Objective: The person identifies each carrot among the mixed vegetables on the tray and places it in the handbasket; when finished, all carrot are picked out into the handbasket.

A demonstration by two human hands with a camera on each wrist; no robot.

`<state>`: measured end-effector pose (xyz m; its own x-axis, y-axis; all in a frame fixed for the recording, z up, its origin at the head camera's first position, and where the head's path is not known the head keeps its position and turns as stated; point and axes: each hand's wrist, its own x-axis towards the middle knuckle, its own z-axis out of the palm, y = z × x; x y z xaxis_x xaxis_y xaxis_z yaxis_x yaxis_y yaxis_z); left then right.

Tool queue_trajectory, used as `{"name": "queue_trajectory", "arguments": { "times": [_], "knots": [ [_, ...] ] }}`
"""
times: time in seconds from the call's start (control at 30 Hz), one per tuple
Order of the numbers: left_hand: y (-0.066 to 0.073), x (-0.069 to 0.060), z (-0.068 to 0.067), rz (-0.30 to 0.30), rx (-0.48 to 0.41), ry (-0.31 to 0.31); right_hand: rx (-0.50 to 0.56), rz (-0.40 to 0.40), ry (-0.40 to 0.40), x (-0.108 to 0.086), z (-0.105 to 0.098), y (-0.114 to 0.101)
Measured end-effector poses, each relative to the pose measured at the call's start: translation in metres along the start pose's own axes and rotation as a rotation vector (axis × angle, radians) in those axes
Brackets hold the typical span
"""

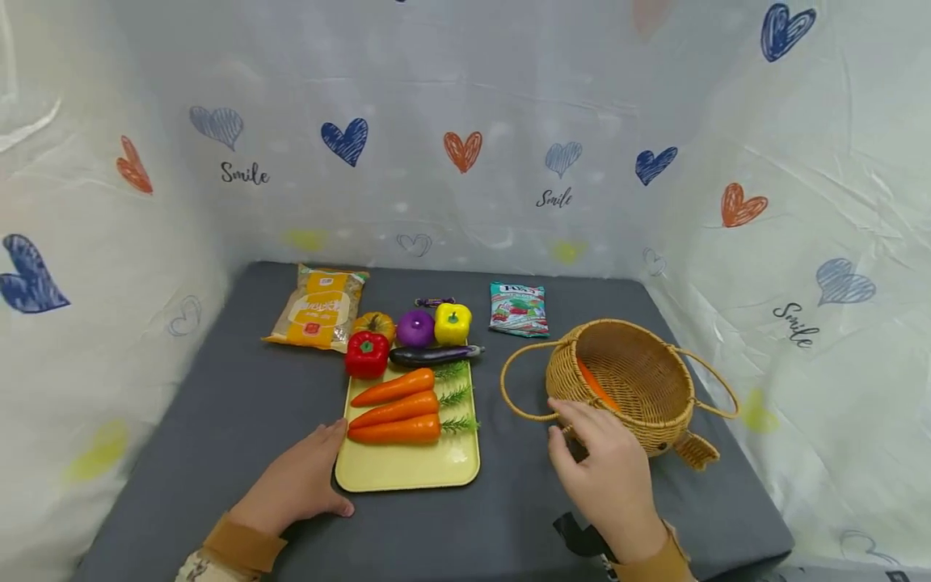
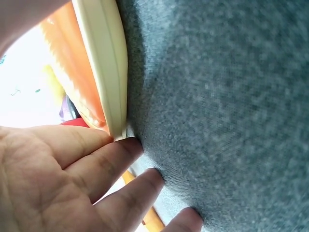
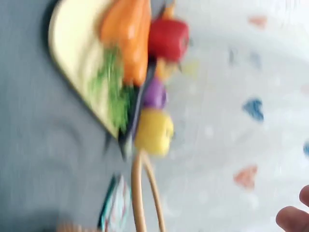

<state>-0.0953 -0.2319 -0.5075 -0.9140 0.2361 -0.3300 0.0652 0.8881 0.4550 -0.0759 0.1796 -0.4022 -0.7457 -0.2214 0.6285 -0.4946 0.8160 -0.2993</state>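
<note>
A pale yellow tray [image 1: 407, 475] holds several orange carrots [image 1: 398, 430] with green tops. My left hand [image 1: 309, 477] rests at the tray's left edge, its fingers extended along the rim and touching the grey cloth in the left wrist view. Over the near left rim of a wicker basket [image 1: 640, 425], my right hand [image 1: 607, 473] hovers with loosely bent fingers and nothing between them. Inside the basket lies an orange object [image 1: 596, 383], partly hidden by the rim. Beside the hand, a loop handle [image 1: 507, 388] sticks out to the left.
Behind the carrots sit an eggplant [image 1: 432, 356], a red pepper [image 1: 367, 356], a yellow pepper [image 1: 452, 325], a purple onion-like ball [image 1: 415, 329] and a small pumpkin [image 1: 374, 324]. Farther back are a yellow grain bag [image 1: 320, 307], a small purple wrapper [image 1: 434, 302] and a teal snack packet [image 1: 519, 309].
</note>
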Motion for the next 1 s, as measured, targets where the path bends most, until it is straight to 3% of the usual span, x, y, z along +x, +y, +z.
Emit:
{"name": "queue_trajectory", "arguments": {
  "times": [0.27, 0.4, 0.5, 0.77, 1.0],
  "knots": [
    [0.005, 0.002, 0.002, 0.036, 0.023, 0.034, -0.013, -0.038, -0.174, -0.002, 0.040, -0.035],
    [0.004, 0.000, 0.003, 0.036, 0.034, 0.044, -0.037, -0.008, -0.343, 0.002, 0.056, -0.053],
    [0.003, -0.007, 0.001, 0.036, 0.023, 0.054, -0.035, -0.030, -0.444, 0.006, 0.070, -0.065],
    [0.006, -0.007, -0.002, 0.033, 0.013, 0.045, -0.029, -0.155, -0.448, 0.007, 0.115, -0.071],
    [0.005, -0.008, 0.000, 0.022, 0.000, 0.040, -0.018, -0.224, -0.445, 0.010, 0.142, -0.078]
  ]
}}
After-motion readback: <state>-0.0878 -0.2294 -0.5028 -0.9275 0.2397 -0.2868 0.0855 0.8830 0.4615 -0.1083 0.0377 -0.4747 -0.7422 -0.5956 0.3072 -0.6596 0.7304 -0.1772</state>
